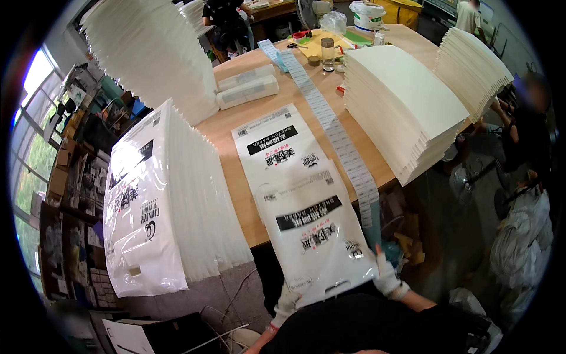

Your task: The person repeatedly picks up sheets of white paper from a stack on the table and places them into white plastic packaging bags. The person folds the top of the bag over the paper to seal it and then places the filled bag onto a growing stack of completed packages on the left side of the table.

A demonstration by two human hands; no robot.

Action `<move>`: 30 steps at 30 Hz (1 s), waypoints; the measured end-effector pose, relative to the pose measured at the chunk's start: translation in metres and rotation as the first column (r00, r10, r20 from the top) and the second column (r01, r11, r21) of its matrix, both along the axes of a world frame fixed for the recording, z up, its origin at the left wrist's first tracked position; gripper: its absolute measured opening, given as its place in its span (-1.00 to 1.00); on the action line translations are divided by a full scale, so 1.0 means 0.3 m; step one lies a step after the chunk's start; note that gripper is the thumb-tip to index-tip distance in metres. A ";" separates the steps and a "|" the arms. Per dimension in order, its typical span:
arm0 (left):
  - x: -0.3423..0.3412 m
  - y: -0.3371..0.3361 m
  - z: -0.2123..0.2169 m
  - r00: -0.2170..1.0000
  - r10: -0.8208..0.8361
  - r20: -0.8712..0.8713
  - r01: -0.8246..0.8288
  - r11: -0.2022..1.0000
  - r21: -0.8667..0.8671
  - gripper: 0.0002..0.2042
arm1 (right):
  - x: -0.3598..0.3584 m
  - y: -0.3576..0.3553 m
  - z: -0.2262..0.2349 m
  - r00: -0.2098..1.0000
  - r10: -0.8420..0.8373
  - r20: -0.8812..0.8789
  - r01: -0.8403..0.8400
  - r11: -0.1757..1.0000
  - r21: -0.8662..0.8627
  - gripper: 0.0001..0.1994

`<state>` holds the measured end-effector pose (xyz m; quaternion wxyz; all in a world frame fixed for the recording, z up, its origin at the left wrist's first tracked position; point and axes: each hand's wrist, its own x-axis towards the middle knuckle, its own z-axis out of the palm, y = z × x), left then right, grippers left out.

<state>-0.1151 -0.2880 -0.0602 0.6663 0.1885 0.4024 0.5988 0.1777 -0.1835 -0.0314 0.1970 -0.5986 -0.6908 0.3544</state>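
Note:
A white printed plastic bag of paper point(318, 259) with a handle slot lies in front of me, its near end hanging past the table edge. My left hand point(287, 302), in a white glove, grips the bag's near left corner, fingers partly hidden. At the near right corner my right hand point(387, 275), also in a white glove, holds the bag's edge. The thumb or a finger points up and its other fingers are partly hidden. Beneath the bag's far end lies another printed bag point(277, 138) of the same kind, flat on the table.
Tall stacks of bagged paper point(144, 206) and white sheets point(153, 53) stand left. Curved paper stacks point(401, 88) point(471, 65) stand right on the wooden table point(230, 177). A label strip point(330, 124) runs along it. Rolls point(250, 91), a glass jar point(327, 56) and scissors point(295, 45) lie farther back.

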 end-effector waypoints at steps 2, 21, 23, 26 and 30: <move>0.055 0.141 0.216 0.878 0.134 -0.459 -0.151 0.989 0.000 -0.58 | -0.014 0.138 -0.120 0.971 -0.166 -0.174 0.159 0.986 -0.052 -0.41; 0.006 0.231 0.291 -0.214 -0.670 -0.711 0.322 0.639 -0.699 -0.71 | 0.187 0.579 -0.279 0.993 -0.105 -0.061 0.081 0.948 -0.309 -0.25; 0.028 0.311 0.354 -0.085 -0.603 -0.793 0.488 0.669 -0.561 -0.62 | 0.196 0.588 -0.269 0.943 -0.186 -0.275 0.091 0.941 -0.327 -0.31; 0.172 0.479 0.235 0.387 -0.416 -0.823 0.542 0.825 -0.162 -0.66 | 0.164 0.563 -0.048 0.917 -0.229 -0.327 0.136 0.949 -0.285 -0.35; 0.434 0.736 0.082 0.886 -0.448 0.122 0.462 0.819 -0.340 -0.74 | 0.105 0.536 0.091 0.907 -0.123 -0.403 0.092 0.991 -0.096 -0.46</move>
